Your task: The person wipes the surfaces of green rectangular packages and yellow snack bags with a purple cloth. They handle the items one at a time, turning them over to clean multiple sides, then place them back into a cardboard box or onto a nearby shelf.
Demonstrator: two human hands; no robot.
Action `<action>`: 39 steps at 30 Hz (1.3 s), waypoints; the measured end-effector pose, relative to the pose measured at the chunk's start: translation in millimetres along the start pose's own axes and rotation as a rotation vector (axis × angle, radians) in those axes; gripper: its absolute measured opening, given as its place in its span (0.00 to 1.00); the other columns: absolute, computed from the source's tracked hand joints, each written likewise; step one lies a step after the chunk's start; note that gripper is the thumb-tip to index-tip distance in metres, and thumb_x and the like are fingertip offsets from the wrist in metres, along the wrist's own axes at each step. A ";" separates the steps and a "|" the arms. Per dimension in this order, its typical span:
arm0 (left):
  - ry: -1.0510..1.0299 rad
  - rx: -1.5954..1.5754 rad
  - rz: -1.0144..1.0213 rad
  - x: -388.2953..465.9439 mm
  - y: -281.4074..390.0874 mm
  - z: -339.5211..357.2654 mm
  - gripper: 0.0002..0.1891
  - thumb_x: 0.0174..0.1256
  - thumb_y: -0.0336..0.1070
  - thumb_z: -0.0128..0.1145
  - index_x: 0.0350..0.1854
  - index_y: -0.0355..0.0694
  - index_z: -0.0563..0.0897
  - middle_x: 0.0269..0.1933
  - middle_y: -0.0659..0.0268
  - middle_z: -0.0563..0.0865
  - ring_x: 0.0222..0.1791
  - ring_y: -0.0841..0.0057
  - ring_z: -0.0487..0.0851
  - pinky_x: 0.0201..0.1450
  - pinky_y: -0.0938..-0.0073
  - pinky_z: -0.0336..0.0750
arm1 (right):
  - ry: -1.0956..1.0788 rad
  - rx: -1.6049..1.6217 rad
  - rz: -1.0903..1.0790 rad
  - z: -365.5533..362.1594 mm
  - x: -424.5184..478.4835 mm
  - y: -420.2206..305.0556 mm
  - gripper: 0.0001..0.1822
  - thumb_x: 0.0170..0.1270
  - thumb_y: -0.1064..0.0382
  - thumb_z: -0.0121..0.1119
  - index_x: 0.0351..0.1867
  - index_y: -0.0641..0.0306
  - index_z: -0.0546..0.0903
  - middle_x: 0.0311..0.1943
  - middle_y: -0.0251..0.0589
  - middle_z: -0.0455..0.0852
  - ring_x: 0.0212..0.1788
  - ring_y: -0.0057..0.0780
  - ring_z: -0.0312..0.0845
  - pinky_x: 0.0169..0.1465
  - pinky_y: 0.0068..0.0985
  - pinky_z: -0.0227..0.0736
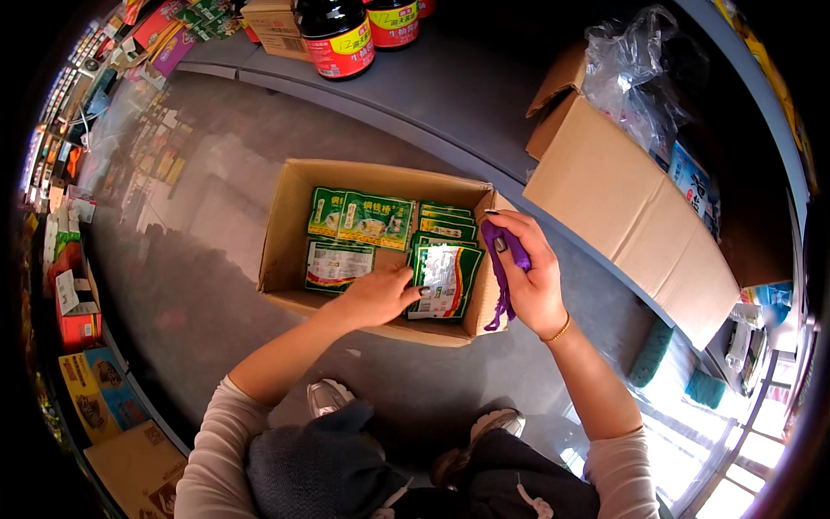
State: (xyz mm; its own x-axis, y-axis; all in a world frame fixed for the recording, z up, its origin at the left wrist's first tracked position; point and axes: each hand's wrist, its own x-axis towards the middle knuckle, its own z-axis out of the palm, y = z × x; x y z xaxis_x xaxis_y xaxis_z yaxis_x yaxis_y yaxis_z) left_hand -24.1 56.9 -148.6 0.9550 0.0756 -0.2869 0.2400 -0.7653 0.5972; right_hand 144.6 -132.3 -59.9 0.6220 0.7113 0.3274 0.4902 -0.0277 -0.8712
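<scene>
An open cardboard box stands on the floor in front of me, holding several green food packets in rows. My left hand reaches into it, thumb over the front of a packet that lies back side up with a white panel. The fingers pass behind that packet's left edge. My right hand grips a crumpled purple cloth at the box's right wall. Other packets lie front side up at the back left, and one packet shows its white back at the front left.
A low grey shelf runs along the far side, carrying large dark sauce bottles. On the right, a bigger open carton holds clear plastic wrap and bagged goods. Cartons line the left shelf. My shoes are just before the box.
</scene>
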 end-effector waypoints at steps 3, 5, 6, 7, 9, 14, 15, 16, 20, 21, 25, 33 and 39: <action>-0.024 -0.108 -0.177 17.3 -9.7 -41.3 0.17 0.69 0.49 0.56 0.38 0.37 0.80 0.34 0.54 0.86 0.38 0.53 0.85 0.42 0.55 0.77 | 0.000 -0.010 0.032 -1.9 -5.0 2.8 0.21 0.57 0.83 0.55 0.53 0.67 0.79 0.53 0.49 0.80 0.57 0.44 0.77 0.61 0.29 0.71; 0.068 0.053 -0.229 16.9 -50.3 -52.4 0.13 0.65 0.44 0.60 0.42 0.38 0.80 0.39 0.55 0.86 0.42 0.55 0.84 0.45 0.55 0.77 | -0.001 -0.004 0.013 0.8 -4.1 0.4 0.21 0.58 0.83 0.55 0.53 0.67 0.79 0.53 0.49 0.80 0.56 0.44 0.77 0.61 0.30 0.71; 0.059 0.131 -0.223 10.1 -70.2 -57.2 0.13 0.63 0.42 0.62 0.43 0.39 0.81 0.42 0.55 0.86 0.47 0.56 0.83 0.48 0.56 0.77 | -0.002 0.008 0.011 1.6 -2.8 -0.4 0.20 0.58 0.83 0.55 0.53 0.67 0.79 0.53 0.49 0.80 0.56 0.44 0.77 0.61 0.30 0.71; 0.049 0.207 -0.214 4.6 -87.8 -60.0 0.14 0.60 0.39 0.64 0.45 0.40 0.81 0.46 0.55 0.86 0.51 0.57 0.82 0.51 0.57 0.77 | -0.003 0.015 0.011 2.3 -2.2 -1.2 0.20 0.58 0.82 0.56 0.53 0.67 0.79 0.52 0.49 0.80 0.56 0.44 0.77 0.61 0.30 0.71; -0.032 0.373 -0.349 1.0 -109.5 -57.2 0.19 0.56 0.39 0.67 0.49 0.41 0.79 0.51 0.56 0.84 0.56 0.57 0.79 0.56 0.58 0.76 | -0.002 0.018 0.022 3.1 -3.2 -0.8 0.20 0.58 0.82 0.56 0.53 0.67 0.79 0.52 0.49 0.81 0.56 0.43 0.78 0.60 0.29 0.71; -0.134 0.452 -0.437 0.0 -153.0 -41.5 0.39 0.44 0.44 0.77 0.61 0.40 0.73 0.61 0.55 0.78 0.62 0.57 0.75 0.64 0.60 0.73 | -0.016 0.031 0.033 7.0 -5.3 0.5 0.19 0.59 0.82 0.56 0.52 0.67 0.79 0.52 0.48 0.81 0.56 0.43 0.78 0.60 0.29 0.71; -0.151 0.419 -0.438 3.4 -151.0 -42.9 0.39 0.43 0.44 0.77 0.61 0.41 0.73 0.61 0.55 0.78 0.63 0.57 0.74 0.64 0.60 0.72 | -0.014 0.021 0.037 6.4 -6.4 0.6 0.19 0.59 0.82 0.56 0.52 0.67 0.80 0.52 0.48 0.81 0.56 0.43 0.78 0.60 0.29 0.72; -0.169 0.386 -0.441 6.1 -149.2 -45.1 0.40 0.43 0.45 0.77 0.61 0.41 0.73 0.61 0.55 0.78 0.65 0.57 0.72 0.65 0.60 0.72 | -0.012 0.013 0.041 6.1 -7.3 0.5 0.19 0.59 0.82 0.56 0.52 0.67 0.80 0.52 0.48 0.81 0.56 0.43 0.78 0.60 0.29 0.72; -0.215 0.362 -0.457 6.9 -139.1 -50.2 0.39 0.41 0.42 0.78 0.61 0.46 0.74 0.62 0.53 0.76 0.67 0.53 0.67 0.67 0.59 0.68 | -0.014 0.018 0.039 6.1 -8.6 1.7 0.19 0.58 0.82 0.57 0.51 0.67 0.80 0.53 0.48 0.81 0.56 0.42 0.78 0.59 0.29 0.72; -0.196 0.352 -0.394 5.9 -137.7 -51.5 0.39 0.41 0.41 0.78 0.60 0.47 0.75 0.63 0.53 0.74 0.67 0.52 0.65 0.68 0.59 0.67 | -0.015 0.021 0.041 6.4 -9.0 1.6 0.19 0.58 0.82 0.56 0.51 0.67 0.80 0.53 0.48 0.81 0.56 0.42 0.78 0.59 0.29 0.72; -0.161 0.328 -0.250 4.6 -131.4 -49.7 0.36 0.38 0.39 0.79 0.56 0.48 0.78 0.67 0.55 0.70 0.69 0.52 0.62 0.68 0.59 0.66 | -0.025 0.023 0.049 5.8 -11.0 -1.5 0.19 0.58 0.82 0.56 0.52 0.67 0.80 0.53 0.48 0.81 0.55 0.42 0.79 0.59 0.28 0.72; -0.377 0.297 -0.321 18.2 -117.5 -64.3 0.40 0.34 0.43 0.80 0.58 0.44 0.78 0.64 0.56 0.75 0.66 0.56 0.70 0.65 0.62 0.69 | -0.033 0.034 0.041 5.8 -12.3 -2.9 0.19 0.58 0.82 0.56 0.52 0.67 0.80 0.53 0.48 0.81 0.55 0.43 0.79 0.59 0.29 0.72; -0.620 0.491 -0.410 9.6 -97.5 -66.4 0.25 0.45 0.41 0.74 0.48 0.36 0.84 0.51 0.50 0.85 0.54 0.57 0.82 0.53 0.61 0.78 | -0.017 0.063 0.076 1.6 -13.5 -0.9 0.20 0.59 0.82 0.54 0.52 0.67 0.79 0.53 0.48 0.80 0.58 0.42 0.76 0.62 0.30 0.69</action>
State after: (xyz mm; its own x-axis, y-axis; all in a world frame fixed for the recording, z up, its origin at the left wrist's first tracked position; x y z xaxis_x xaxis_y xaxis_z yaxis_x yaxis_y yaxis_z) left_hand -26.7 174.7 -159.9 0.5104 0.1529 -0.8463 0.3042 -0.9525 0.0113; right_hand 134.8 -140.7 -64.1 0.6450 0.7208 0.2536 0.4024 -0.0383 -0.9147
